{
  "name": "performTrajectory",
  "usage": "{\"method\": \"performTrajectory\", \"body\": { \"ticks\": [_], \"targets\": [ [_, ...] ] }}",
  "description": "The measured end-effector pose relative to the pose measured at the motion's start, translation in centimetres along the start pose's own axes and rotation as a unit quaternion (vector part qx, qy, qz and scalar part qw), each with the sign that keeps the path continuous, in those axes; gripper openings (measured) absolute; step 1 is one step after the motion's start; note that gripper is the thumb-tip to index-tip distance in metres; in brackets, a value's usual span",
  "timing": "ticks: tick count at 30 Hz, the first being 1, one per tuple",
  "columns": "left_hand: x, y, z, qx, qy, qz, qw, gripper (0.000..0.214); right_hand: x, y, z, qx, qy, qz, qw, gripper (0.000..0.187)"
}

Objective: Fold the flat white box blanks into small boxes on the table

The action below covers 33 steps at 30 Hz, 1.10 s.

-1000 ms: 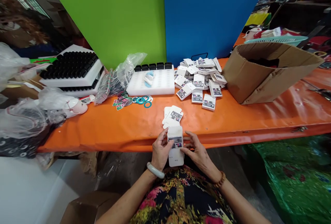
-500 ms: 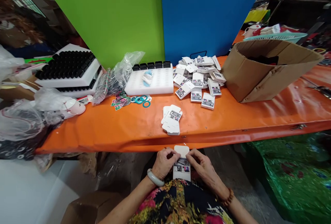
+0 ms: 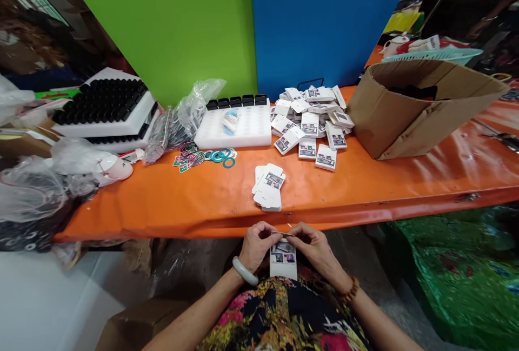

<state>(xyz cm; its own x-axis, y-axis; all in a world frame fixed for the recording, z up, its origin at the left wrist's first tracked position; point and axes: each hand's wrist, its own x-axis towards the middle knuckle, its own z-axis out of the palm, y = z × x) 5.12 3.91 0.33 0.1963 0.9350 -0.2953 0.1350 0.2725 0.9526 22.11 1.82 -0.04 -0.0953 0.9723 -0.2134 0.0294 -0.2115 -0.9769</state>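
One printed carton point(image 3: 283, 266) is in work: you have it upright before your lap, just beyond the front edge of the orange surface point(image 3: 182, 199). Your left hand point(image 3: 257, 245) and right hand point(image 3: 318, 251) each have a pinching grip on its upper end, where a flap shows nearly edge-on. I judge this carton part-formed, its top not yet closed; the state of its lower end cannot be confirmed. On the surface ahead of you, a small stack of flat cartons point(image 3: 268, 191) appears unformed and therefore outstanding; its count cannot be read. Behind it to the right, a heap of white boxes point(image 3: 310, 124) seems made up, and I would record that portion as done; whether they are filled cannot be told. To the left of the heap, a white foam tray point(image 3: 214, 137) bears black pieces point(image 3: 235, 102) along its rear edge only.
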Motion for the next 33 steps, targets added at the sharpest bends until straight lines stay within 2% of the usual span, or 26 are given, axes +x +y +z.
{"method": "performTrajectory", "body": {
  "ticks": [5, 8, 11, 15, 21, 25, 33],
  "targets": [
    [-0.7, -0.3, -0.1, 0.075, 0.013, 0.041, 0.996, 0.02, -1.0, 0.4, -0.2, -0.098, -0.006, -0.053, 0.994, 0.026],
    [-0.9, -0.1, 0.0, 0.064, 0.014, 0.016, 0.998, 0.018, -1.0, 0.2, -0.1, -0.113, -0.005, -0.052, 0.992, 0.022],
    [-0.8, 0.5, 0.1, 0.018, 0.014, -0.024, 0.999, 0.019, -0.7, -0.2, 0.2, -0.064, 0.011, -0.011, 0.998, 0.021],
    [-0.6, 1.2, 0.1, 0.012, -0.005, -0.05, 0.999, 0.017, -0.4, -0.6, 0.6, 0.05, -0.004, 0.067, 0.996, 0.023],
    [-0.9, 1.4, -0.3, 0.07, -0.045, -0.015, 0.996, 0.018, -0.4, 0.2, 0.4, 0.079, 0.002, 0.108, 0.991, 0.026],
    [-1.1, 0.9, -0.6, 0.045, -0.076, -0.042, 0.995, 0.02, -0.6, 0.2, -0.1, 0.037, -0.022, 0.103, 0.994, 0.027],
    [-0.9, -1.0, -0.3, 0.019, -0.056, -0.071, 0.996, 0.022, -0.7, -1.0, -0.5, -0.096, -0.107, 0.057, 0.988, 0.017]
  ]
}}
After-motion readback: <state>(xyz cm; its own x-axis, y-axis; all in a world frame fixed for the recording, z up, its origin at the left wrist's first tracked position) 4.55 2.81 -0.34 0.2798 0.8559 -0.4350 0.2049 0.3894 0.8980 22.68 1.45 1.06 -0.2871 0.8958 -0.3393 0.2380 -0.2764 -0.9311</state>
